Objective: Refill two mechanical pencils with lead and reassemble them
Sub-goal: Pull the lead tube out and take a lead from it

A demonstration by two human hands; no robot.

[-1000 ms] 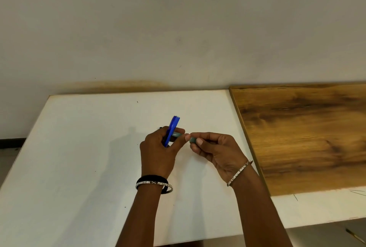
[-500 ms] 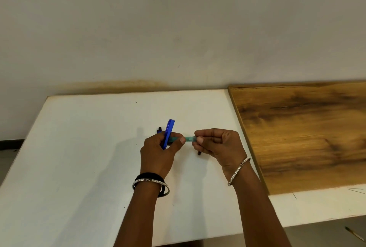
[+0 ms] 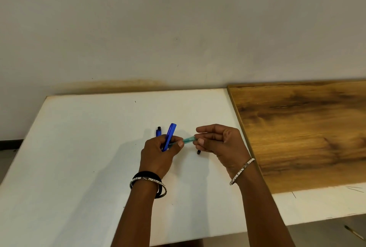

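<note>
Though slim — glossy translucent teal barrel (image 3: pixel 189 140)

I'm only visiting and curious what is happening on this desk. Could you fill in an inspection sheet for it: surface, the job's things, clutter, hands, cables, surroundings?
Surface: white table, with a wooden board on its right part.
Job's things: blue pencil tilted in the left hand; teal pencil part between both hands; blue-and-black end showing behind the left hand; small black piece just below the right hand.
Clutter: thin dark lines near the table's right edge, too small to identify.
Hands: left hand grips the blue pencil and pinches the teal pencil part; right hand pinches its other end.
Cables: nothing seen.
Surroundings: plain wall; a stick-like thing on the floor.
</note>
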